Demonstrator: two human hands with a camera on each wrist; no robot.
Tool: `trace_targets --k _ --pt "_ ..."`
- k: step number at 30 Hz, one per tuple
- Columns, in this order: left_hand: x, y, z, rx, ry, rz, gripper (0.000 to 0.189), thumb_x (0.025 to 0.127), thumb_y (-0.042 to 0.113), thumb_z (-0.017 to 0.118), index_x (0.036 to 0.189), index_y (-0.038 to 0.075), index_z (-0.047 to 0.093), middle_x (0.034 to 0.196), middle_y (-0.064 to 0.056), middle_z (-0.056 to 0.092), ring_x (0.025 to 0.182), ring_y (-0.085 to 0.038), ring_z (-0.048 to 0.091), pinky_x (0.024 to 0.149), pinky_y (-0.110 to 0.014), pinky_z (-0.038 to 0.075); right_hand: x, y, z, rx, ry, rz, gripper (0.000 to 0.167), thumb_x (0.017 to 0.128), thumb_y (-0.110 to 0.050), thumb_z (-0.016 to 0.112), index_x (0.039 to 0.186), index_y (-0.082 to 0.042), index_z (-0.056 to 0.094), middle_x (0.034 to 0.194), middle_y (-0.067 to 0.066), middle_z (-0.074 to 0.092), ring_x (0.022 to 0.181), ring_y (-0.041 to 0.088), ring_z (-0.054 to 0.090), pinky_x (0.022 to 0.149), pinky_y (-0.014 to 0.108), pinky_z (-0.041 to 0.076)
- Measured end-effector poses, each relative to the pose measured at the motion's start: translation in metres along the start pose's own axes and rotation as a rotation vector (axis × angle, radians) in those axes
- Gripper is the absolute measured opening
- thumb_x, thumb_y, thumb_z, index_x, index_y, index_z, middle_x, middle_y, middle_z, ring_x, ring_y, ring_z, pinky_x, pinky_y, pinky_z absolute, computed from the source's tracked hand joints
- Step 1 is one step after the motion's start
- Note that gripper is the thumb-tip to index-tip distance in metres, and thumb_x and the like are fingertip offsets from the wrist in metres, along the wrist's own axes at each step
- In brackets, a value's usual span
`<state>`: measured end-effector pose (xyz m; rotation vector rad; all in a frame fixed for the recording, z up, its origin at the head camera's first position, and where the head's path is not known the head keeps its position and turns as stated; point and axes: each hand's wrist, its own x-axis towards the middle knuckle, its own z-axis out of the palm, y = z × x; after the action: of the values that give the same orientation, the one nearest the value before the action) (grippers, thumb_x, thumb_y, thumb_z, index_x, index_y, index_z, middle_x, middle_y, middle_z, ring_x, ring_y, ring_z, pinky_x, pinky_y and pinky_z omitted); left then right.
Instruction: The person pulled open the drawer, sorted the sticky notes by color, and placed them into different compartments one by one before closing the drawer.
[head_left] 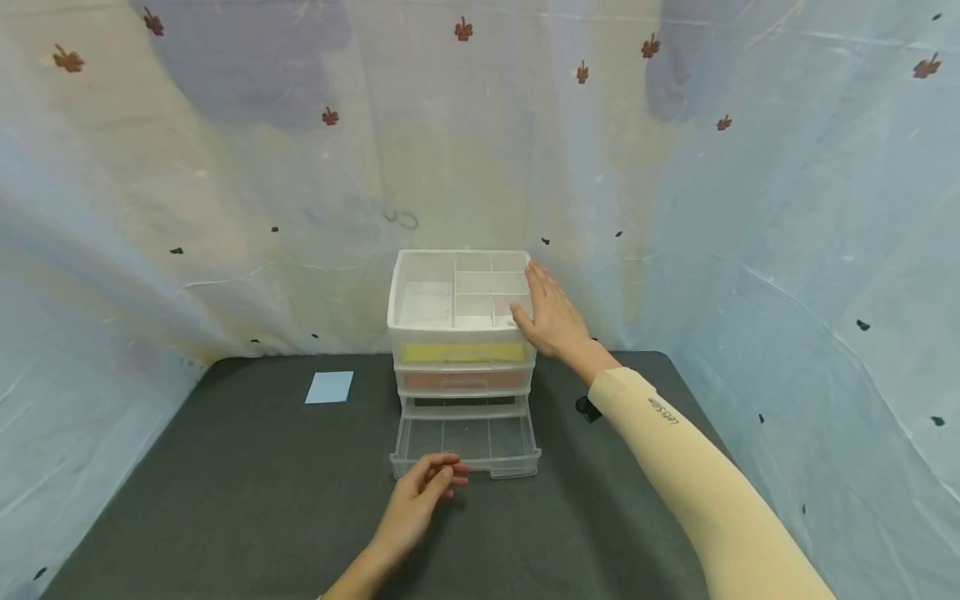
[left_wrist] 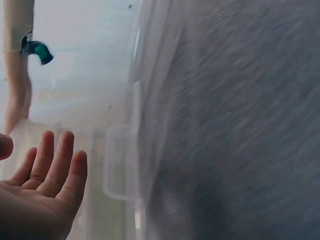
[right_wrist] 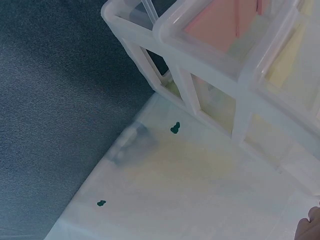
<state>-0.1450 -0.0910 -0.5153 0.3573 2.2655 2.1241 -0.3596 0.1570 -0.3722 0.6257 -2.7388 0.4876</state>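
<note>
A white plastic drawer unit (head_left: 457, 335) with a divided top tray stands at the back middle of the dark table. Its bottom clear drawer (head_left: 513, 467) is pulled out toward me and looks bare inside. My right hand (head_left: 553, 317) rests with straight fingers against the unit's upper right side; only a bit of that hand (right_wrist: 310, 227) shows in the right wrist view. At the drawer's front edge, slightly left of middle, is my left hand (head_left: 420, 492), its fingers loosely bent around nothing. Whether they touch the drawer I cannot tell.
Yellow content (head_left: 461, 352) shows through the top drawer and pinkish content (head_left: 461, 380) through the middle one; both are closed. A light blue paper square (head_left: 329, 387) lies left of the unit on the dark tabletop (head_left: 247, 467). Patterned sheeting (head_left: 465, 167) hangs behind and at both sides.
</note>
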Motion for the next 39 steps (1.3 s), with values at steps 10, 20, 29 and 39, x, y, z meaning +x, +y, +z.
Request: trace_targets --k 10,20,29,39 --pt "0.025 0.022 -0.028 0.062 0.068 0.139 0.028 0.111 0.012 0.051 0.135 0.0 0.059 0.129 -0.021 0.068 0.112 -0.022 0.07 0.088 -0.031 0.058 -0.001 0.003 0.0 -0.004 0.003 0.0 0.076 0.109 -0.044 0.039 0.166 0.0 0.013 0.174 0.014 0.009 0.16 0.033 0.011 0.13 0.045 0.012" --pt "0.061 0.035 -0.067 0.15 0.175 0.193 0.033 0.111 0.013 0.052 0.139 -0.003 0.055 0.132 -0.02 0.066 0.117 -0.035 0.067 0.092 -0.02 0.054 -0.002 0.004 0.0 0.011 0.003 0.003 0.077 0.109 -0.044 0.039 0.166 0.0 0.012 0.175 0.013 0.008 0.16 0.033 0.01 0.13 0.045 0.012" --pt "0.086 0.028 -0.107 0.294 0.245 0.162 0.036 0.112 0.019 0.052 0.142 0.0 0.054 0.135 -0.019 0.065 0.121 -0.03 0.064 0.095 -0.008 0.044 -0.002 0.002 -0.001 0.01 -0.008 0.002 0.077 0.109 -0.044 0.038 0.166 0.0 0.012 0.175 0.013 0.006 0.161 0.031 0.009 0.13 0.045 0.011" --pt "0.11 -0.003 -0.153 0.473 0.335 0.084 0.042 0.112 0.022 0.05 0.146 -0.003 0.049 0.137 -0.021 0.062 0.128 -0.038 0.058 0.103 -0.044 0.049 0.001 0.001 -0.001 0.008 -0.013 -0.005 0.077 0.109 -0.046 0.036 0.167 -0.001 0.01 0.175 0.011 0.006 0.161 0.03 0.007 0.13 0.045 0.011"
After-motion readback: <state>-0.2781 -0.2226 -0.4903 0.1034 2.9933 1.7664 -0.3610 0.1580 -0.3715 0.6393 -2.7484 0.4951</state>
